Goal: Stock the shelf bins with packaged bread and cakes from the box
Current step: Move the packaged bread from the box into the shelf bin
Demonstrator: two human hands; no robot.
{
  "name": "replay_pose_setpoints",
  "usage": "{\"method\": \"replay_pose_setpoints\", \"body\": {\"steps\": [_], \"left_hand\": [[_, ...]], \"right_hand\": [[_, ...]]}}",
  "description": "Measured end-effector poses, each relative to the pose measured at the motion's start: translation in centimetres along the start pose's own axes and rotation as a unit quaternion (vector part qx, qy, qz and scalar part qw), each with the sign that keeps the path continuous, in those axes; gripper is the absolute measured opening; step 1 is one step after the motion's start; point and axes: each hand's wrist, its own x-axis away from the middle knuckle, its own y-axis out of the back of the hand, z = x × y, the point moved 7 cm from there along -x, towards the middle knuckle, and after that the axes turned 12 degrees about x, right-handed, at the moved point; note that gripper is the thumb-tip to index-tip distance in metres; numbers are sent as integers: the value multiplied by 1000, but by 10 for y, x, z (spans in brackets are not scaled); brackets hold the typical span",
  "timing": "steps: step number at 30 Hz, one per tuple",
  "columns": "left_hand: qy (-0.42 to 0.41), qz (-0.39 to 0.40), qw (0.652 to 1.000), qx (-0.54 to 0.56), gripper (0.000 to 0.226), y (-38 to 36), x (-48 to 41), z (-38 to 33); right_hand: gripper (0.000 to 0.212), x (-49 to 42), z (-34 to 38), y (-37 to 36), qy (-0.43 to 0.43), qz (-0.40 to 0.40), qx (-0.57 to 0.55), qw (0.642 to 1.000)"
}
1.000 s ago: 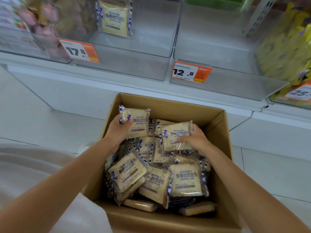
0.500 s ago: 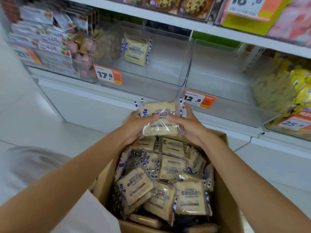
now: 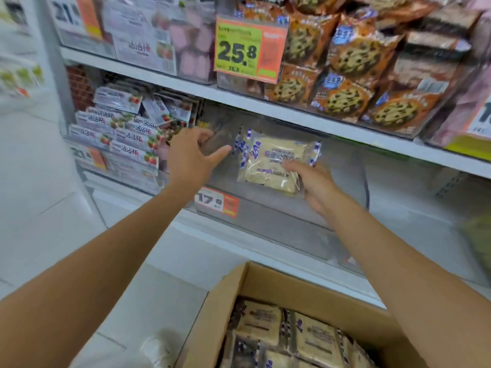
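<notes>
- Now the right hand (image 3: 314, 188) grips a bread packet (image 3: 271, 166) by its lower right corner, thumb across the printed front and fingers curled behind it.
- That packet, clear wrap with blue-and-white edges around a pale slice, is tilted up and to the left of the right hand, inside the clear bin (image 3: 279, 227). Motion blur hides whether it touches the bin floor.
- Just left of the packet, the left hand (image 3: 190, 158) is open with loosely spread fingers and holds nothing. Its thumb points toward the packet's left edge without touching it, and its fingertips reach into the back of the same bin.
- Below and between the two wrists, an orange price tag (image 3: 216, 201) reading 17.9 sits on the bin's front.
- Beyond the left hand, further left, lie stacked strawberry packs (image 3: 127, 134).
- Above both hands runs a white shelf board (image 3: 292, 112) carrying cookie bags (image 3: 345, 94) and a green-and-orange 25.8 tag (image 3: 248, 50).
- Near the forearms, low and closer to the right arm, the cardboard box (image 3: 265, 282) stands open with more bread packets (image 3: 313, 338) lying flat inside.
</notes>
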Motion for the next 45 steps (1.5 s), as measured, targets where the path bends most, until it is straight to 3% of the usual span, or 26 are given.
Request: {"method": "replay_pose_setpoints", "body": {"steps": [3,6,9,10,14,17,20,23,25,29,34,37,40,43,45], "left_hand": [[-30,-5,996,-80,38,-5,-18,20],[-124,-31,985,-120,31,-10,-17,24],[-156,-42,982,-97,24,-10,-15,26],[-146,-40,985,-78,23,-9,-15,28],[-117,-40,991,-58,23,-9,-13,29],[-115,-36,991,-59,23,-8,-13,29],[-115,-39,991,-58,22,-8,-12,30],[-119,-46,990,-53,21,-7,-12,28],[-122,-49,990,-51,19,-7,-12,28],[-114,-45,991,-55,20,-8,-12,29],[-106,-38,991,-74,22,-7,-10,23],[-107,-50,988,-103,20,-3,9,6],[-75,-8,995,-68,10,-11,44,-16],[29,103,994,27,11,-34,95,-33],[92,163,981,53,11,-51,139,-37]], "right_hand": [[59,-48,-9,-29,26,-19,41,999],[77,-82,-30,-52,34,-10,82,996],[120,-96,-43,-54,110,-34,243,963],[126,-97,-41,-54,149,-37,265,952],[88,-91,-22,-58,269,-82,287,916],[72,-91,-17,-58,286,-131,361,878],[84,-97,-15,-56,299,-178,517,782],[93,-96,-11,-69,368,-155,624,671],[87,-100,-14,-73,388,-129,654,637],[89,-111,-17,-72,347,-88,663,657],[89,-83,-9,-61,359,-56,618,697],[71,-48,0,-44,341,-58,552,759],[36,3,5,-19,335,-76,487,803],[5,63,-4,9,348,-94,453,816],[9,104,-24,27,340,-87,461,815]]}}
